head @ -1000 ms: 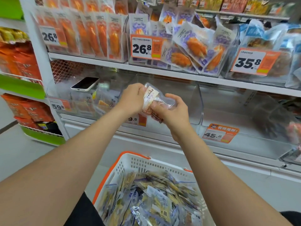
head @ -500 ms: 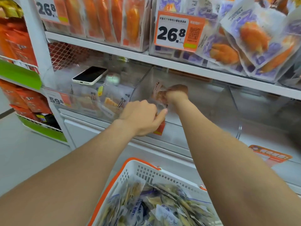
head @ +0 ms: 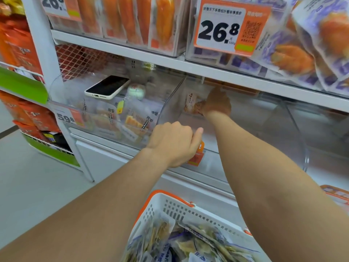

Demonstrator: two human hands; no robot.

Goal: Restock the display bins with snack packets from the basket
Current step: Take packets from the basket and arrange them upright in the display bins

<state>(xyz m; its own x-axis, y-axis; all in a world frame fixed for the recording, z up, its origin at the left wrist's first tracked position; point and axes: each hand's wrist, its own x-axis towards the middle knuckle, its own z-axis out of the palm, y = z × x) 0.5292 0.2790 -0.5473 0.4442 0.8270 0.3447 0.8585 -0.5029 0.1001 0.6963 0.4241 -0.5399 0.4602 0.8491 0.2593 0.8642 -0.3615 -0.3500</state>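
My right grip, still grasping the snack packet, has now reached deep into the middle bin, left grip clenched outside, so I think only the release remains.

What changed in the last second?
Both hands held the snack packet in front of the shelf. Since then the right hand carried it forward into the clear middle bin and still grips it. The left hand let go and now sits curled at the bin's front edge, holding nothing. The phone and basket stayed put.
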